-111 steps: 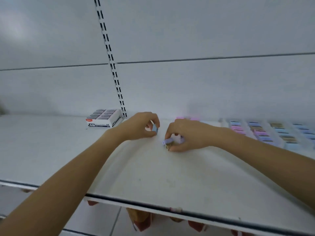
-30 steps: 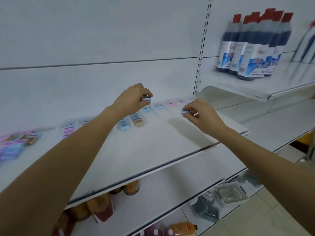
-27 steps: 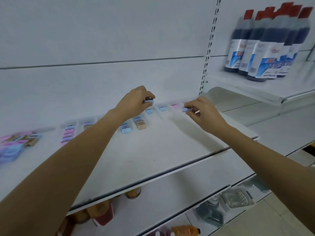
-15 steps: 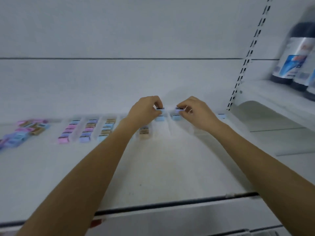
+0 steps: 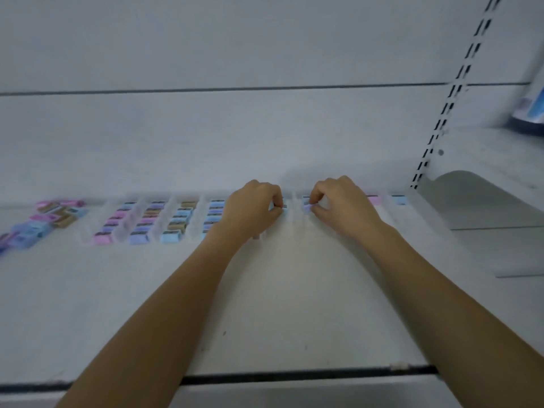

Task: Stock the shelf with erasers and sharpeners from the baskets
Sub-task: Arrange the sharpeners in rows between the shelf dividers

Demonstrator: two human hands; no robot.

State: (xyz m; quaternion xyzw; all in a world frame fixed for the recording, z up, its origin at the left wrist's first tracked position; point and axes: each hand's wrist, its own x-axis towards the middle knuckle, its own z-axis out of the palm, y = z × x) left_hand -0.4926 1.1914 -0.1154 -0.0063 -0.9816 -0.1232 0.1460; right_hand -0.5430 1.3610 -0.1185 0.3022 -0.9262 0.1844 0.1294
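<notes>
your left hand [image 5: 253, 209] pinches a blue sharpener [image 5: 284, 210] and your right hand [image 5: 346, 206] pinches a purple sharpener [image 5: 307, 207] on the shelf [image 5: 294, 295].

The wide white shelf board [image 5: 265, 304] looks like painted metal, matt and smooth, marked with faint scuffs and specks. The white back panel [image 5: 235, 128] has the same dull finish. The slotted white upright rail [image 5: 450, 104] also looks like metal. The small pastel blocks [image 5: 176, 222] look like smooth plastic and sit between translucent, frosted-looking plastic dividers [image 5: 194, 219]. The black front-edge strip [image 5: 294, 375] looks smooth.
</notes>
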